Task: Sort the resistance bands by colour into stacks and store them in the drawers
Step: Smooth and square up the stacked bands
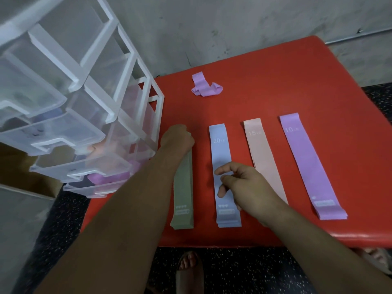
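Four flat stacks of bands lie side by side on the red table (275, 81): green (183, 194), blue (222, 153), peach (263, 158) and purple (307, 164). A crumpled purple band (204, 85) lies alone at the far side. My left hand (177, 139) grips the far end of the green stack with curled fingers. Over the blue stack hovers my right hand (237, 181), its fingers loosely curled and holding nothing. The clear plastic drawer unit (84, 115) stands at the table's left edge, with several drawers pulled out.
Some drawers hold purple, peach and dark bands. A grey wall runs behind the table. A dark speckled floor and my sandalled foot (188, 270) show below the table's front edge. A brown cardboard box (12, 164) sits at the left.
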